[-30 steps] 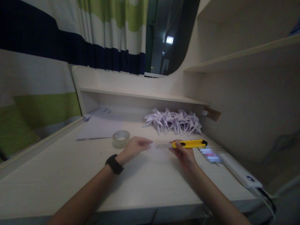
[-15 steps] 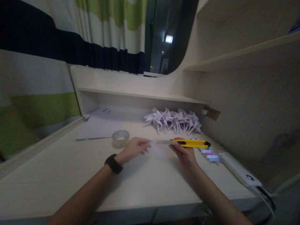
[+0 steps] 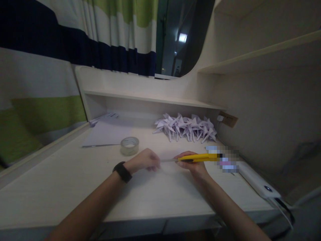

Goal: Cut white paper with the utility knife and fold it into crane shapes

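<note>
One yellow-and-black plastic utility knife (image 3: 200, 157) sits clamped between thumb and fingers of the right hand (image 3: 195, 168), its thin grey blade (image 3: 168, 160) pointing left from the grip. Facing it, the left hand (image 3: 144, 160) curls inward, fingertips blurred; I cannot tell whether they pinch anything. Both forearms (image 3: 95, 197) run off the lower edge.
</note>
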A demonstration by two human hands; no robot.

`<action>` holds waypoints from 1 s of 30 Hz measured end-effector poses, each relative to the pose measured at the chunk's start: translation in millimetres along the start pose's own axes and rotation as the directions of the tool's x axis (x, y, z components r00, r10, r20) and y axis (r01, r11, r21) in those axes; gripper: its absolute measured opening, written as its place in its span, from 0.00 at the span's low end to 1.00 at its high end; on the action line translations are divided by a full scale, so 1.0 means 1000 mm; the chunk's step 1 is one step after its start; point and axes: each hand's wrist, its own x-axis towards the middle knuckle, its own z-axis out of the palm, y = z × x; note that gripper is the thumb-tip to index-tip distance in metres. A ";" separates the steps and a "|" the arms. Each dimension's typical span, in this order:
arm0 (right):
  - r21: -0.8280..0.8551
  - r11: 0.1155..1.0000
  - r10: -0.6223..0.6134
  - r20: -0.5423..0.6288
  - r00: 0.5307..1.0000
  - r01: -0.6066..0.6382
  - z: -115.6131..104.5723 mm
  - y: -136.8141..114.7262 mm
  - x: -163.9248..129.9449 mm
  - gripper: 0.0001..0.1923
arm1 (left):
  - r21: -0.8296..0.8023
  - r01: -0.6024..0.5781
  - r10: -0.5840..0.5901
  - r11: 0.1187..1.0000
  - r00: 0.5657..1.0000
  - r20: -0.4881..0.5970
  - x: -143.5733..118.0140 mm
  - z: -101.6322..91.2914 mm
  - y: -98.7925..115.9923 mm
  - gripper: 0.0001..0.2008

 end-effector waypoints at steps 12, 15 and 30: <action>-0.049 0.999 0.018 0.028 0.999 -0.017 0.000 -0.003 -0.002 0.12 | 0.050 -0.034 0.030 0.998 0.997 0.065 0.001 -0.002 -0.006 0.14; -0.046 0.999 0.017 0.047 0.999 -0.015 -0.001 -0.003 -0.001 0.12 | 0.058 -0.031 0.027 0.998 0.997 0.076 0.000 -0.002 -0.005 0.14; -0.131 0.991 -0.023 0.138 0.990 0.041 0.002 -0.012 -0.006 0.11 | 0.103 -0.050 0.049 0.993 0.999 0.018 -0.001 0.000 -0.001 0.09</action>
